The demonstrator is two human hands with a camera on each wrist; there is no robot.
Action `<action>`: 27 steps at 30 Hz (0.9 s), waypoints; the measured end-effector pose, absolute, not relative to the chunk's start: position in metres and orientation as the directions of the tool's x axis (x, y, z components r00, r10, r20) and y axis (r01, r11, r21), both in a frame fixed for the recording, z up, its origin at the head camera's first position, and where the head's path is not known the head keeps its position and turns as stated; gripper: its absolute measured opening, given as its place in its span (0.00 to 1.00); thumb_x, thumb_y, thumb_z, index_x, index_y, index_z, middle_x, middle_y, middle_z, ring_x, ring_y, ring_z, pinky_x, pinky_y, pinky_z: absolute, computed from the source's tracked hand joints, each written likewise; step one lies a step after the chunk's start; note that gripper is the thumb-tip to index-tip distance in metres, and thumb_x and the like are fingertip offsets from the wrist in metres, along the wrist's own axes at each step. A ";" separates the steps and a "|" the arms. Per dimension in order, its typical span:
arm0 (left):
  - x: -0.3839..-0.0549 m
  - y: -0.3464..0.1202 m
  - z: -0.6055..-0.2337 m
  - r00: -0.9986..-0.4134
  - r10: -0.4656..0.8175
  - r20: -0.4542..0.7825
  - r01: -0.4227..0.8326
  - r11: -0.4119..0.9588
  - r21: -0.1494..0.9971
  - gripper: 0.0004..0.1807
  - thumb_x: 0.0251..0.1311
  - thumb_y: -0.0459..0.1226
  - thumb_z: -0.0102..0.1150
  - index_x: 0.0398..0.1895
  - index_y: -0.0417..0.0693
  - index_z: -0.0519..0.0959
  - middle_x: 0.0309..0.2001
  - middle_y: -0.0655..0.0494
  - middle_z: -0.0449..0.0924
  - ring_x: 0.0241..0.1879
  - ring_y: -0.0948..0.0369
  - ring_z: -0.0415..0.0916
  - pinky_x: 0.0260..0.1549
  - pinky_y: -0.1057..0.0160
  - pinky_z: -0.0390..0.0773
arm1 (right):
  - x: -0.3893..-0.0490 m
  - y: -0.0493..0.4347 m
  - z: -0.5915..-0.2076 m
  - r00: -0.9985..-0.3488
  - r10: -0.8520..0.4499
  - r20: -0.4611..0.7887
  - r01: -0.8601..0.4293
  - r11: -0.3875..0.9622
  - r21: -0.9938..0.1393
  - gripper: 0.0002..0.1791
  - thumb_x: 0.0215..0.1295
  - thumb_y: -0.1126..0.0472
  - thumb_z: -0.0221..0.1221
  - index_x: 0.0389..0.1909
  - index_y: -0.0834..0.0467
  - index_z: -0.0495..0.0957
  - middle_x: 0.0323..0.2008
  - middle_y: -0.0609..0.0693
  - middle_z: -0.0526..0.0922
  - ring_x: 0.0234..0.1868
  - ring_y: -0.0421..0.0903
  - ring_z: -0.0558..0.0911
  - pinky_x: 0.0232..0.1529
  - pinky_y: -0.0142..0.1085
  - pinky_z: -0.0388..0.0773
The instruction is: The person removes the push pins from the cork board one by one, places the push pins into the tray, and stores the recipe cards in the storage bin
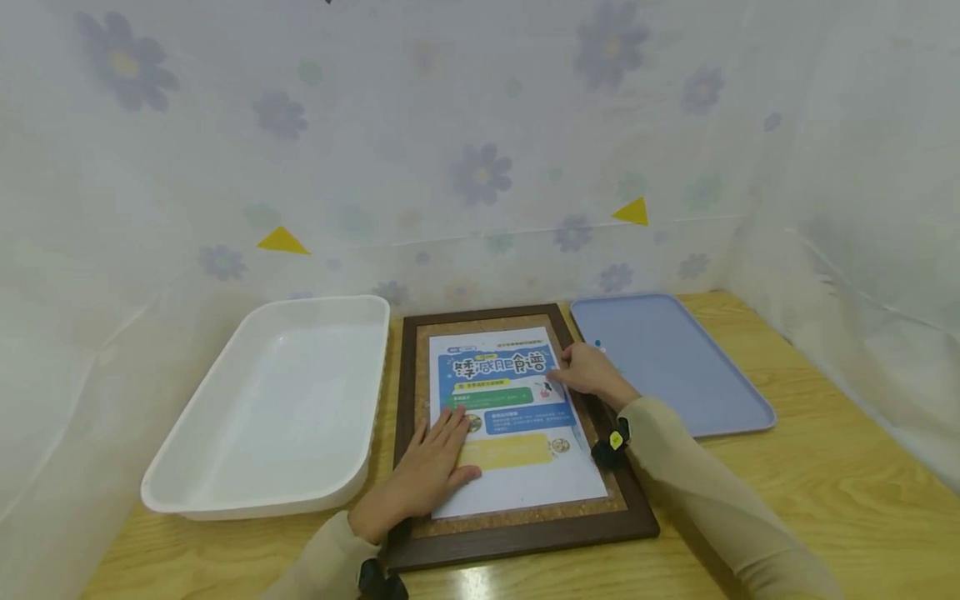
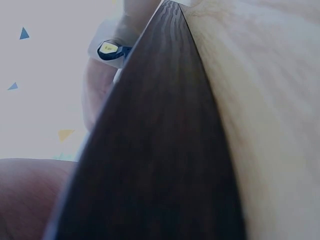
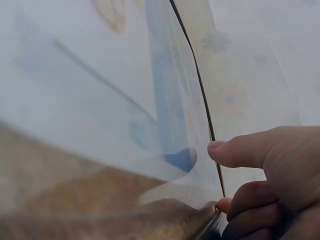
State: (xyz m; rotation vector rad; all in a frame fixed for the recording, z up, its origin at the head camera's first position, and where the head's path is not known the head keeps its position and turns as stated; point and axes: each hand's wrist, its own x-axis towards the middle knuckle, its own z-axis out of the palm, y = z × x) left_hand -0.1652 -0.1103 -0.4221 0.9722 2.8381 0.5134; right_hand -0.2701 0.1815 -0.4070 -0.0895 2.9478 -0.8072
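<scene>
A printed poster [image 1: 517, 487] with blue, green and yellow panels lies on a cork board [image 1: 611, 502] edged by a dark brown wooden frame [image 1: 525, 543]. My left hand [image 1: 431, 467] rests with spread, straight fingers on the poster's left side; the left wrist view is mostly filled by the frame's side [image 2: 155, 125]. At the upper right edge of the poster is my right hand [image 1: 594, 372], fingers bent. In the right wrist view its thumb [image 3: 242, 148] points at the glossy sheet [image 3: 100, 100], and a fingertip touches down below. I cannot tell whether it pinches anything.
On the left stands a deep white tray [image 1: 258, 503]. A flat light-blue tray [image 1: 675, 358] lies on the right, with a small blue item [image 1: 597, 343] by the right hand. Behind the wooden table [image 1: 810, 492] hangs a flowered curtain [image 1: 420, 108].
</scene>
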 end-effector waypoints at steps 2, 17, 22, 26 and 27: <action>-0.165 -0.111 -0.422 -0.792 0.611 0.015 0.578 0.742 0.340 0.40 0.70 0.53 0.45 0.73 0.34 0.53 0.75 0.39 0.46 0.75 0.42 0.43 0.69 0.37 0.43 | -0.270 0.179 -0.408 -0.996 -0.066 -0.066 -0.022 0.854 -0.519 0.26 0.60 0.52 0.64 0.45 0.72 0.76 0.35 0.62 0.81 0.33 0.53 0.80 0.38 0.42 0.78; -0.165 -0.110 -0.423 -0.794 0.608 0.018 0.576 0.742 0.341 0.39 0.70 0.52 0.45 0.74 0.34 0.52 0.76 0.39 0.45 0.75 0.43 0.42 0.70 0.37 0.42 | -0.274 0.186 -0.406 -0.984 -0.030 -0.177 0.110 0.683 -0.722 0.29 0.65 0.54 0.60 0.57 0.73 0.73 0.59 0.70 0.74 0.56 0.62 0.76 0.55 0.50 0.75; -0.165 -0.109 -0.423 -0.797 0.603 0.016 0.571 0.746 0.343 0.39 0.70 0.52 0.46 0.74 0.34 0.53 0.76 0.39 0.45 0.75 0.43 0.43 0.70 0.37 0.42 | -0.271 0.190 -0.407 -0.979 0.005 -0.205 0.176 0.530 -0.830 0.28 0.68 0.56 0.56 0.60 0.74 0.70 0.63 0.70 0.69 0.66 0.64 0.66 0.66 0.55 0.64; -0.166 -0.109 -0.422 -0.798 0.603 0.016 0.570 0.745 0.346 0.39 0.70 0.52 0.46 0.74 0.35 0.53 0.76 0.40 0.45 0.75 0.43 0.42 0.70 0.37 0.43 | -0.269 0.194 -0.408 -0.978 0.011 -0.209 0.188 0.487 -0.853 0.28 0.69 0.54 0.54 0.62 0.71 0.70 0.65 0.67 0.68 0.69 0.63 0.63 0.68 0.56 0.59; -0.166 -0.109 -0.422 -0.798 0.603 0.016 0.570 0.745 0.347 0.39 0.70 0.52 0.46 0.74 0.34 0.53 0.76 0.39 0.45 0.75 0.43 0.43 0.69 0.37 0.43 | -0.269 0.195 -0.408 -0.978 0.009 -0.209 0.187 0.488 -0.853 0.28 0.70 0.54 0.54 0.62 0.70 0.70 0.65 0.67 0.68 0.69 0.63 0.62 0.69 0.56 0.58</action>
